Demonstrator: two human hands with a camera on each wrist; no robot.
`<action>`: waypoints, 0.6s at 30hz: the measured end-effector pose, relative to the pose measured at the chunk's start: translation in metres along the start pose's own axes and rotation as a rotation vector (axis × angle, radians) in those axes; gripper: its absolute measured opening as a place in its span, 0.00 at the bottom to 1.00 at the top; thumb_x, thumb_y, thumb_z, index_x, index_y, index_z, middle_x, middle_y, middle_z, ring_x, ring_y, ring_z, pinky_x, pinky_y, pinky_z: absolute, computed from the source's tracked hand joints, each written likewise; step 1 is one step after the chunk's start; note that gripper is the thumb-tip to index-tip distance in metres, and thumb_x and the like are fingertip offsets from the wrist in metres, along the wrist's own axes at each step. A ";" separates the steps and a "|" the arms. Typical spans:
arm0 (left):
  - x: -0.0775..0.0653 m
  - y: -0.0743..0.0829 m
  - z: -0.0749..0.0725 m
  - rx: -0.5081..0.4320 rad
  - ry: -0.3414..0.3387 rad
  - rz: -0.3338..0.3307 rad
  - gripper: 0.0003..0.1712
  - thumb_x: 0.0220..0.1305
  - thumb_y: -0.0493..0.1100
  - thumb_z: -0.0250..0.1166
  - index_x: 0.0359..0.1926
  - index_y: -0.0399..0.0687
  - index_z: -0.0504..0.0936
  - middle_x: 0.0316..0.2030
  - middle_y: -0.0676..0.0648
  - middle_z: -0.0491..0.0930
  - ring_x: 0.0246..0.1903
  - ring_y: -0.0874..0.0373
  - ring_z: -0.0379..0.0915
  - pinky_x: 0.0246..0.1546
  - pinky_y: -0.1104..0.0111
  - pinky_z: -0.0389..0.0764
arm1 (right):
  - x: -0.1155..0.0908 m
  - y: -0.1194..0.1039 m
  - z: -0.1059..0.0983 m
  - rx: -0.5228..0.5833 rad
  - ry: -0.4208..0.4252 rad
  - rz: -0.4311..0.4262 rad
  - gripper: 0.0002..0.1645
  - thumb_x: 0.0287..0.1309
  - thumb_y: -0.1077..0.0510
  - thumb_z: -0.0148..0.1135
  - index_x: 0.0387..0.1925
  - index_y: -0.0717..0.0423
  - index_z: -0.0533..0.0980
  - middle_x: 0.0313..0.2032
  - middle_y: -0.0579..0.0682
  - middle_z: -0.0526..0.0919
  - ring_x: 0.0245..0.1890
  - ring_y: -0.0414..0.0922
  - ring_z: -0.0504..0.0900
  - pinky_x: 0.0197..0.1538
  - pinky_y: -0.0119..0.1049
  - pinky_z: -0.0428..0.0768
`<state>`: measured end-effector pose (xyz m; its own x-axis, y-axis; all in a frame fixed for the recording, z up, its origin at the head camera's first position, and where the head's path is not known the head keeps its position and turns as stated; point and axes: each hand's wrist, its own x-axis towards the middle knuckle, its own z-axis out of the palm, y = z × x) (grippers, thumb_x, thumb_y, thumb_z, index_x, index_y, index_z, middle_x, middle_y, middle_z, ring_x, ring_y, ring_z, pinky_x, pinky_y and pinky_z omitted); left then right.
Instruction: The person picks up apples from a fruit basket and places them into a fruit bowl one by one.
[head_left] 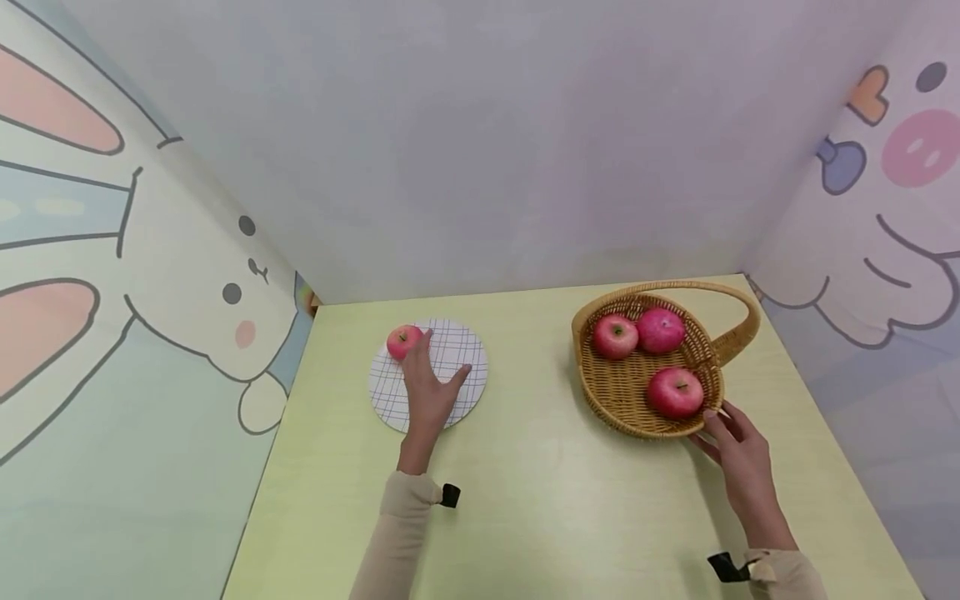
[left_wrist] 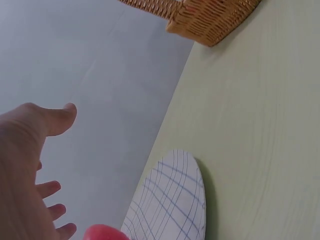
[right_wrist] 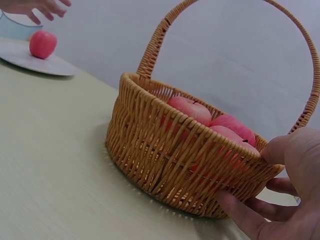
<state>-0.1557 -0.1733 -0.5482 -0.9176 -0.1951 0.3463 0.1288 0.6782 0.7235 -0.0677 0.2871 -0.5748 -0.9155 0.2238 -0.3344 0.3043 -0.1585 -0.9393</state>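
Head view: left hand [head_left: 429,390] hovers spread near apple [head_left: 401,339], right hand [head_left: 744,462] grips basket [head_left: 617,392].

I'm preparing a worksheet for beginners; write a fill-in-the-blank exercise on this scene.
The basket holds ____ pieces of fruit.
In the head view, the plate lies to the basket's ____.
The left hand holds ____.
The right hand grips the ____.
Missing words: three; left; nothing; basket.

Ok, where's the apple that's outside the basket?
In the head view, the apple sits on the upper-left part of the checked plate, left side of the table, close to the left hand.
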 end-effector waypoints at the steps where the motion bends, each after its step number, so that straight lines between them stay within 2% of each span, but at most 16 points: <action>1: -0.001 0.004 0.002 -0.004 -0.014 0.002 0.53 0.57 0.46 0.79 0.78 0.46 0.61 0.72 0.38 0.67 0.73 0.41 0.59 0.76 0.44 0.62 | 0.000 0.000 0.000 -0.003 0.000 0.000 0.47 0.75 0.46 0.59 0.83 0.57 0.50 0.53 0.34 0.71 0.44 0.22 0.83 0.44 0.24 0.87; 8: -0.010 0.028 0.017 -0.082 -0.086 0.100 0.54 0.55 0.46 0.80 0.78 0.43 0.62 0.72 0.39 0.69 0.73 0.41 0.62 0.75 0.45 0.65 | -0.001 0.001 -0.001 0.002 -0.002 0.001 0.47 0.75 0.47 0.59 0.83 0.57 0.49 0.53 0.34 0.71 0.44 0.22 0.83 0.45 0.25 0.87; 11: -0.014 0.037 0.023 -0.115 -0.135 0.144 0.53 0.57 0.49 0.79 0.78 0.44 0.62 0.73 0.40 0.68 0.73 0.41 0.62 0.75 0.45 0.65 | -0.001 0.001 -0.002 0.002 -0.003 -0.002 0.47 0.75 0.47 0.59 0.83 0.57 0.50 0.54 0.34 0.71 0.44 0.23 0.83 0.45 0.25 0.87; 13: -0.016 0.043 0.025 -0.133 -0.186 0.165 0.52 0.58 0.51 0.78 0.78 0.46 0.63 0.73 0.41 0.68 0.74 0.42 0.61 0.76 0.45 0.64 | -0.001 0.000 -0.002 0.009 -0.005 -0.003 0.47 0.75 0.47 0.59 0.83 0.57 0.50 0.54 0.34 0.71 0.44 0.23 0.83 0.45 0.25 0.87; 18: -0.022 0.054 0.029 -0.187 -0.369 0.206 0.49 0.60 0.51 0.78 0.78 0.52 0.64 0.74 0.47 0.69 0.75 0.48 0.61 0.77 0.48 0.64 | 0.000 0.001 -0.001 0.028 -0.011 -0.006 0.47 0.74 0.48 0.60 0.83 0.57 0.50 0.53 0.34 0.72 0.44 0.25 0.84 0.45 0.26 0.87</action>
<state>-0.1398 -0.1120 -0.5341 -0.9339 0.2187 0.2829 0.3572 0.5302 0.7690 -0.0675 0.2886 -0.5757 -0.9201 0.2145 -0.3278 0.2914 -0.1843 -0.9387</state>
